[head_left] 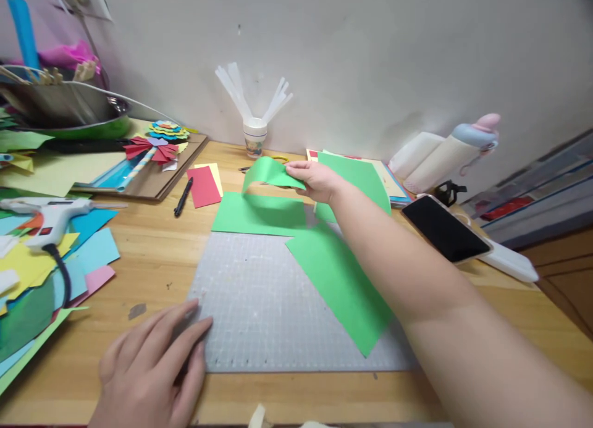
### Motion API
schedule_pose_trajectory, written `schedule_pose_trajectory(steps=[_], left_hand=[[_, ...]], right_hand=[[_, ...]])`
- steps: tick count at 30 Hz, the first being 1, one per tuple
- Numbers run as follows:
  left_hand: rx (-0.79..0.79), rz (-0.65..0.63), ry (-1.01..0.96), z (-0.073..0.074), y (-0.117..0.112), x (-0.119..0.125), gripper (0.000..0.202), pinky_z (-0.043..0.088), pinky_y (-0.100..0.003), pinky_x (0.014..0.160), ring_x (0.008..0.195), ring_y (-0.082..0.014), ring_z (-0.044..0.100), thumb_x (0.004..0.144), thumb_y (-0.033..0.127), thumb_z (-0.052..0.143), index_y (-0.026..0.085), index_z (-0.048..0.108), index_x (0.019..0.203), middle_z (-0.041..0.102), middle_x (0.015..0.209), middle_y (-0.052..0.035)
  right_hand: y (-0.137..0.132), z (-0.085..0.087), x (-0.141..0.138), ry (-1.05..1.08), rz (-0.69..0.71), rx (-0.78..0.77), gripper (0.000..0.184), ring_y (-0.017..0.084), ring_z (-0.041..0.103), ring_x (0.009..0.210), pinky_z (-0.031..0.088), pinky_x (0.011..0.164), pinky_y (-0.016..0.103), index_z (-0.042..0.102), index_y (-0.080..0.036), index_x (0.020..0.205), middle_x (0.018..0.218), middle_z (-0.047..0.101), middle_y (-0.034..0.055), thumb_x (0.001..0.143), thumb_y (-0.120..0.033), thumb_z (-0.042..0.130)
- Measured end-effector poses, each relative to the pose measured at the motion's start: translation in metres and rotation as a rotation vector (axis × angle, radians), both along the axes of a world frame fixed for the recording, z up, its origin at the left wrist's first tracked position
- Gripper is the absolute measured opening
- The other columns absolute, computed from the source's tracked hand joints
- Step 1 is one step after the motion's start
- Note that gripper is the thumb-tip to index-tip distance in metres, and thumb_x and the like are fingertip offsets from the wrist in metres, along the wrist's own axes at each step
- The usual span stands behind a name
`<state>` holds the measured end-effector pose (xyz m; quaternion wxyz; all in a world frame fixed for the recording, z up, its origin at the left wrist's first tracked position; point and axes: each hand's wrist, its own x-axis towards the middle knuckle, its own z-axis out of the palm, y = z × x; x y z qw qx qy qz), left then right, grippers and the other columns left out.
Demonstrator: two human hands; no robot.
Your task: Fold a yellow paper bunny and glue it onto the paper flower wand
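My right hand (312, 176) reaches across to the back of the mat, pinching one end of a green paper strip (264, 173) that bends over in a loop. Beneath this strip lies a flat green paper piece (259, 217) along the mat's back edge. Another long green paper piece (345, 286) rests at a slant on the grey cutting mat (250, 304), partly covered by my right forearm. My left hand (155, 360) lies at the mat's front left corner, fingers loosely spread and holding nothing.
Red paper (204, 187) and a black pen (183, 197) lie left of the mat. A glue gun (50, 218) sits on coloured paper scraps. Behind stands a paper cup (254, 138) of white sticks. On the right are a phone (445, 227) and a bottle (463, 147).
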<state>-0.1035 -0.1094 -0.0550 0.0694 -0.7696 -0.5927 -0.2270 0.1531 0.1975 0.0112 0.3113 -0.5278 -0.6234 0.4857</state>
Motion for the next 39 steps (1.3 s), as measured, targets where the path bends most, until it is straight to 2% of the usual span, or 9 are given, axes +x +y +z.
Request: schedule_pose_trajectory(steps=[3,7,10,22,26,29,32,35,39], left_hand=[[0.008,-0.023,0.021,0.001,0.0,-0.001,0.027,0.04,-0.052,0.089,0.105,-0.0344,0.061,0.082,0.026,0.058,0.029,0.068,0.107,0.068,0.121,-0.0081],[0.008,-0.032,0.048,0.003,0.0,0.0,0.028,0.039,-0.051,0.091,0.105,-0.0339,0.061,0.081,0.027,0.059,0.027,0.068,0.108,0.068,0.121,-0.0087],[0.014,-0.032,0.048,0.002,0.0,0.0,0.03,0.039,-0.05,0.092,0.105,-0.0328,0.061,0.08,0.027,0.06,0.027,0.067,0.108,0.069,0.12,-0.008],[0.015,-0.052,0.048,0.0,-0.001,-0.001,0.033,0.039,-0.049,0.093,0.108,-0.0317,0.06,0.079,0.025,0.061,0.027,0.066,0.111,0.068,0.122,-0.0078],[0.029,-0.063,0.047,0.002,0.0,-0.001,0.033,0.039,-0.048,0.092,0.107,-0.0314,0.061,0.078,0.024,0.062,0.026,0.066,0.11,0.069,0.121,-0.008],[0.04,-0.074,0.047,0.003,0.0,-0.001,0.032,0.039,-0.047,0.093,0.106,-0.0309,0.061,0.078,0.024,0.062,0.026,0.066,0.11,0.069,0.12,-0.0079],[0.046,-0.076,0.048,0.004,0.0,-0.001,0.032,0.039,-0.047,0.093,0.106,-0.0306,0.061,0.078,0.023,0.062,0.026,0.066,0.109,0.069,0.119,-0.0076],[0.037,-0.07,0.045,0.004,0.0,0.001,0.031,0.039,-0.047,0.092,0.106,-0.0306,0.061,0.078,0.023,0.062,0.026,0.067,0.109,0.069,0.119,-0.0077],[0.027,-0.043,0.041,0.004,0.001,0.002,0.03,0.039,-0.047,0.092,0.106,-0.031,0.061,0.078,0.025,0.061,0.027,0.068,0.107,0.069,0.119,-0.0071]], right_hand=[[0.014,-0.002,-0.011,-0.116,0.061,0.033,0.023,0.011,0.066,0.075,0.054,0.062,0.022,0.066,-0.026,0.115,0.096,0.072,0.0009,0.097,-0.036,0.056],[0.03,-0.016,-0.015,-0.377,0.099,0.037,0.025,0.018,0.066,0.089,0.057,0.076,0.035,0.064,-0.015,0.112,0.108,0.067,0.0069,0.093,-0.031,0.063],[0.035,-0.025,-0.015,-0.522,0.128,0.071,0.029,0.022,0.064,0.101,0.055,0.085,0.042,0.061,-0.017,0.119,0.121,0.062,0.0085,0.095,-0.033,0.059],[0.055,-0.043,-0.011,-0.781,0.172,0.291,0.033,0.023,0.063,0.104,0.055,0.086,0.044,0.059,-0.017,0.123,0.124,0.061,0.0092,0.095,-0.034,0.06],[0.044,-0.036,-0.009,-0.877,0.14,0.381,0.033,0.024,0.062,0.106,0.053,0.089,0.046,0.059,-0.018,0.123,0.126,0.06,0.0093,0.094,-0.034,0.06],[0.023,-0.027,-0.013,-0.903,0.144,0.498,0.032,0.03,0.051,0.123,0.04,0.103,0.053,0.06,-0.018,0.123,0.135,0.054,0.0132,0.094,-0.031,0.059],[0.001,-0.024,-0.022,-0.867,0.285,0.57,0.03,0.032,0.045,0.128,0.032,0.107,0.049,0.066,-0.02,0.12,0.134,0.057,0.0138,0.095,-0.033,0.056],[-0.013,-0.028,-0.033,-0.839,0.457,0.552,0.055,0.032,0.049,0.126,0.037,0.103,0.045,0.059,-0.026,0.132,0.135,0.058,0.0107,0.084,-0.051,0.068],[-0.016,-0.035,-0.042,-0.863,0.511,0.525,0.098,0.041,0.038,0.135,0.031,0.106,0.056,0.038,-0.026,0.15,0.147,0.045,0.0178,0.067,-0.063,0.076]])
